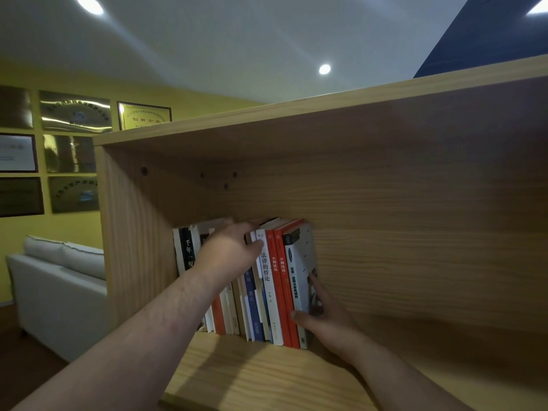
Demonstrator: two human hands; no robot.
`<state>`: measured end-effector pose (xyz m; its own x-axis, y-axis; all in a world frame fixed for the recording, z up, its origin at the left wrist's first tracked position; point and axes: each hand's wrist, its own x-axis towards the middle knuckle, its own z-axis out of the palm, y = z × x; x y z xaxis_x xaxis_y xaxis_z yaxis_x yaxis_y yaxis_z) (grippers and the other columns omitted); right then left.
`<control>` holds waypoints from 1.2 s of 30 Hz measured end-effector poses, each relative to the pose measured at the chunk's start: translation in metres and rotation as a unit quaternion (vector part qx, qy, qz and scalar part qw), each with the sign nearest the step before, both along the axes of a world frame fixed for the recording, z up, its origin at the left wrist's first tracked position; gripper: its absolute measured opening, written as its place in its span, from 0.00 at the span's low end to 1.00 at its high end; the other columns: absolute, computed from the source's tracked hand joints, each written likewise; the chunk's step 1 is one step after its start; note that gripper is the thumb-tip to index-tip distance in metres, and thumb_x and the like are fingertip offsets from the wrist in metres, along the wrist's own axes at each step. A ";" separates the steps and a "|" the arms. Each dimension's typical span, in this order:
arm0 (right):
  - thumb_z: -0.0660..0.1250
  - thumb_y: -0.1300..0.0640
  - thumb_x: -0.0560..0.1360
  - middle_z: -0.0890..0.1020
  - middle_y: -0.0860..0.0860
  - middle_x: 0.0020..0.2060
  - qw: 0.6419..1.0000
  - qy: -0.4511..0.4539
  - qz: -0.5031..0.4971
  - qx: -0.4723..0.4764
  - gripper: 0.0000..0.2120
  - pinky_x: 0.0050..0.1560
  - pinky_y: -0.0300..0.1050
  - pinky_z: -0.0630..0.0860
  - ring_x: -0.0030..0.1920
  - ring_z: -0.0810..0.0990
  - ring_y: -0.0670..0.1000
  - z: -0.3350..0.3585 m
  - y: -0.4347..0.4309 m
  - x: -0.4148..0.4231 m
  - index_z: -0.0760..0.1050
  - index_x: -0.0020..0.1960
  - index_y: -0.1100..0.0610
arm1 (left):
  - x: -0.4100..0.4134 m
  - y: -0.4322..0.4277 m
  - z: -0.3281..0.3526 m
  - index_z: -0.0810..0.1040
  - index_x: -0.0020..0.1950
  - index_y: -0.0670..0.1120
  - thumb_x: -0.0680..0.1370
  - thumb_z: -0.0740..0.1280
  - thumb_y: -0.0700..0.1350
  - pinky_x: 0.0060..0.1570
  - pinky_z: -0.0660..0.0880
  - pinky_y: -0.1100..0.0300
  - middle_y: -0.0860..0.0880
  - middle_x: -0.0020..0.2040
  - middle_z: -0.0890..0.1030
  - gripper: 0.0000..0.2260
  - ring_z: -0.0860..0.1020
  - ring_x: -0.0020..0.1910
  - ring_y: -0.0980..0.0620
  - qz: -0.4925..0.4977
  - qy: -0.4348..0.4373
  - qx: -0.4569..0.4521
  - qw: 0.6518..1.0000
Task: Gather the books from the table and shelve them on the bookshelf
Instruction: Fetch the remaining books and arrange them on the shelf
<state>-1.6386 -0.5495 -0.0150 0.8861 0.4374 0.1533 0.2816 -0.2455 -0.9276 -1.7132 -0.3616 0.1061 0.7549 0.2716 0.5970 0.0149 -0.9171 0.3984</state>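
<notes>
Pale wood forms the bookshelf (267, 378), and its lower board is nearest the camera, with both bare forearms reaching over it. Standing upright on that board, toward the left side panel, is a row of books (252, 292), spines outward, close-packed. The right hand (329, 321) is at the right end of the row: fingers spread flat against the cover of the outermost white book (299, 280), thumb pressed on its spine low down, so the hand clasps that book's edge. The left hand (229, 252) rests on the upper middle of the row, fingers extended over the book tops and thumb against a white spine; whether it grips any single volume cannot be told. Two red spines (280, 292) stand just left of the white end book. Beyond the shelf's left panel sit a light sofa (59, 286) and, farther back, framed plaques (74, 111) on a yellow wall.
</notes>
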 end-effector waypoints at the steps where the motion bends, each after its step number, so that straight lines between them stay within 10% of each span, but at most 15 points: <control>1: 0.77 0.50 0.72 0.75 0.43 0.69 1.000 0.002 0.000 0.001 0.46 0.69 0.61 0.75 0.68 0.77 0.51 0.000 0.000 0.000 0.52 0.78 0.31 | -0.001 -0.002 -0.003 0.77 0.68 0.52 0.78 0.67 0.54 0.58 0.78 0.53 0.44 0.68 0.73 0.19 0.77 0.62 0.46 0.009 -0.022 0.006 1.000; 18: 0.77 0.50 0.72 0.76 0.37 0.62 1.000 -0.019 0.022 0.012 0.45 0.69 0.57 0.75 0.67 0.76 0.48 -0.001 -0.003 0.000 0.53 0.77 0.31 | -0.055 -0.012 0.008 0.80 0.66 0.48 0.79 0.69 0.46 0.48 0.70 0.63 0.50 0.58 0.76 0.15 0.74 0.54 0.53 0.057 -0.142 -0.040 0.987; 28: 0.78 0.49 0.71 0.78 0.41 0.66 1.000 -0.026 0.005 0.013 0.43 0.68 0.58 0.76 0.66 0.77 0.47 -0.001 -0.002 -0.001 0.56 0.75 0.28 | -0.054 -0.031 -0.057 0.73 0.64 0.55 0.76 0.73 0.47 0.48 0.80 0.61 0.57 0.55 0.81 0.19 0.81 0.56 0.56 -0.053 -0.107 -0.291 0.949; 36: 0.76 0.50 0.73 0.76 0.39 0.60 1.000 -0.024 0.011 0.006 0.44 0.67 0.55 0.76 0.63 0.76 0.45 0.003 -0.002 -0.005 0.53 0.79 0.33 | -0.074 -0.028 -0.081 0.70 0.58 0.57 0.79 0.68 0.41 0.38 0.74 0.68 0.58 0.55 0.78 0.14 0.78 0.52 0.58 -0.044 -0.107 -0.298 0.947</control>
<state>-1.6436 -0.5517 -0.0122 0.8683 0.4539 0.2003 0.3306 -0.2284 -0.9157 -1.7876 -0.3892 0.0256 0.6688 0.5507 0.4995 -0.1916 -0.5215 0.8314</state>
